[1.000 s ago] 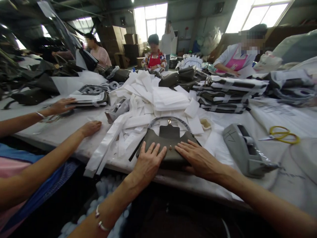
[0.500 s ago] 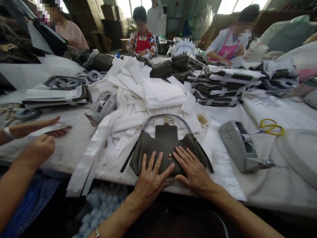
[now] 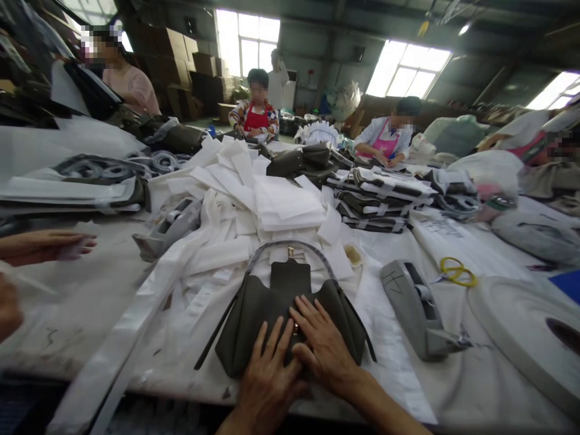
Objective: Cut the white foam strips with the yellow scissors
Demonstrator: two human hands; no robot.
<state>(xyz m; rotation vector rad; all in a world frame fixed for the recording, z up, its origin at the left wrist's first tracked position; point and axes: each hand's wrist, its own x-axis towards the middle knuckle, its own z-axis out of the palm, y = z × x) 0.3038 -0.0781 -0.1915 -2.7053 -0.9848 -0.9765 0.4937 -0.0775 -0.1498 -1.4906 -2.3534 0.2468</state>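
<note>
A dark olive handbag [image 3: 254, 320] lies on the table before me, its flap [image 3: 290, 279] turned up and its wrapped handle [image 3: 312, 246] arching away from me. My left hand [image 3: 270, 374] rests flat on the lower front of the bag, fingers stretched out. Beside it my right hand [image 3: 322, 344] lies flat over the bag's middle, fingers extended and pointing up to the left. A small gold clasp [image 3: 296, 328] shows between the hands. The bag's side straps spread out on the table at both ends.
Right of the bag stand a grey tape dispenser [image 3: 410, 308], yellow scissors [image 3: 458, 272] and a large white roll [image 3: 512, 338]. Behind it lie heaped white foam sheets [image 3: 285, 202] and stacked wrapped bags [image 3: 376, 199]. Another dispenser [image 3: 174, 226] and a co-worker's hand [image 3: 49, 246] are at left.
The view has tilted up, so the bag and table appear lower. My right hand has shifted left over the clasp, closer to my left. The co-worker's hands at left have drawn outward.
</note>
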